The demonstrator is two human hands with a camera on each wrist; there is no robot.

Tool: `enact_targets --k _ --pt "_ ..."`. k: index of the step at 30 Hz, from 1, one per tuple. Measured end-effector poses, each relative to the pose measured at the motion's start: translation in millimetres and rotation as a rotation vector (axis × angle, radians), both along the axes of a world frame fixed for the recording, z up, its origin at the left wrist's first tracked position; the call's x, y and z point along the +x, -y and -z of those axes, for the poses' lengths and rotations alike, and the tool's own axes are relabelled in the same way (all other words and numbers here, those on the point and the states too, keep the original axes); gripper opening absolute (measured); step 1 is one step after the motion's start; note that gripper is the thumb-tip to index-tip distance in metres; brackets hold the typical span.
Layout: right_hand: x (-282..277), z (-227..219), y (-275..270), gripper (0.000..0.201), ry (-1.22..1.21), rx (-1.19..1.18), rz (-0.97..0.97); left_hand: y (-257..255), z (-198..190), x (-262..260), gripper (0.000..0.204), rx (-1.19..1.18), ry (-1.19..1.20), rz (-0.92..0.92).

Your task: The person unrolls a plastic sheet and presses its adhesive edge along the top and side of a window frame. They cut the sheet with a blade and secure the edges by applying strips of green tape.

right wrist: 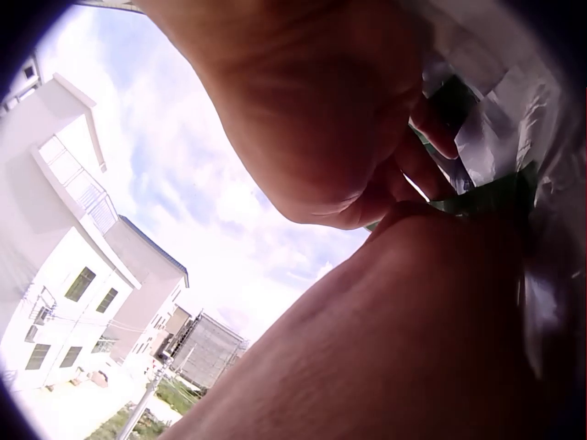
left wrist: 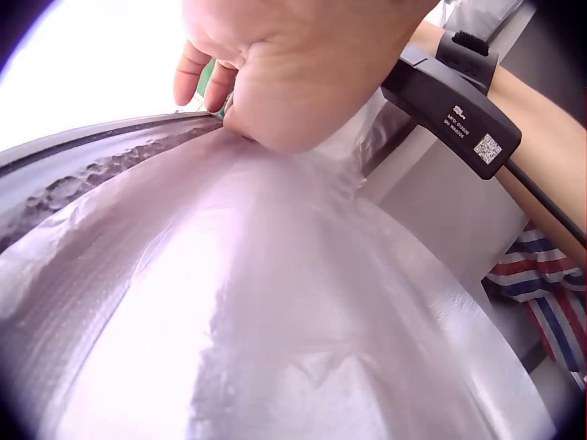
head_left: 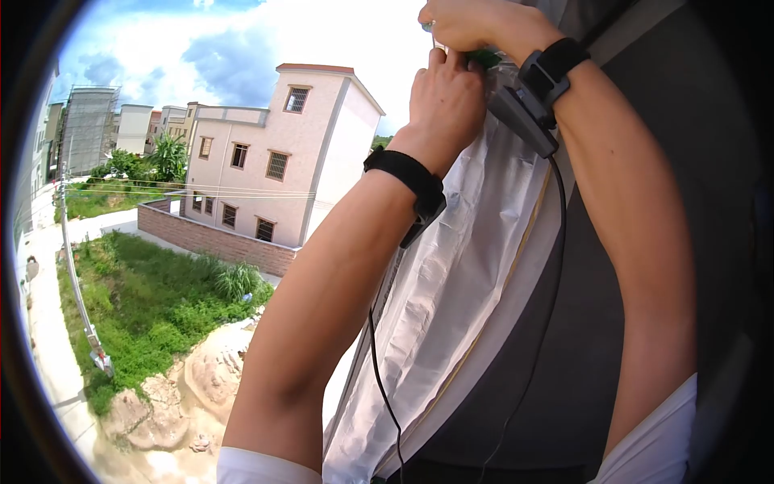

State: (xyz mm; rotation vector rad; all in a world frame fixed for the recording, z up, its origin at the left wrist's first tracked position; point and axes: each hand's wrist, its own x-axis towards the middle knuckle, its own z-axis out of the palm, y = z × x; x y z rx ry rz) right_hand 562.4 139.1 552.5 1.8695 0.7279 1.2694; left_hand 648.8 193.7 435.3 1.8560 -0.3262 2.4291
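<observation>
A wrinkled silver foil sheet (head_left: 451, 266) runs up along the window edge, and both hands are at its upper part. My left hand (head_left: 447, 97) has its fingers bent at a green strip (right wrist: 491, 197); in the left wrist view this hand (left wrist: 293, 69) is right at the sheet's top edge, with green showing behind its fingers. Just above it, my right hand (head_left: 476, 24) is bent inward with curled fingers at the same strip. From below, the right hand (right wrist: 303, 119) overlaps the left, and its fingertips are partly hidden.
Black wrist cameras (head_left: 520, 113) trail thin cables (head_left: 560, 242) beside the foil. A dark grey surface (head_left: 532, 387) lies to the right. Outside stand a pale house (head_left: 250, 161), a brick wall (head_left: 218, 234) and grass (head_left: 145, 282) far below. Striped cloth (left wrist: 541, 275) hangs at the side.
</observation>
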Motion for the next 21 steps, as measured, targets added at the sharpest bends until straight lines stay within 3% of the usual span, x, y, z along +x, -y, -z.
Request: enact_targets --k 2,5,7,12,15,21 --pt "-2 -1 1 0.026 0.006 0.056 -0.027 1 0 -3 0.043 -0.044 -0.094 -0.022" --pt "-6 0 3 0.026 0.044 -0.03 -0.064 0 1 -4 0.044 -0.044 -0.131 0.005" --pt "-11 6 9 0.025 -0.029 0.159 -0.238 0 2 -1 0.043 -0.045 -0.126 0.007" --pt "28 -12 -11 0.024 0.137 0.068 -0.177 -1 4 6 0.042 -0.045 -0.133 0.001" --pt "50 -17 -16 0.022 0.207 0.06 -0.138 -3 5 12 0.03 -0.006 -0.073 0.013" --pt "61 -24 -6 0.019 0.35 -0.091 -0.082 -11 3 9 0.029 0.052 -0.112 0.095"
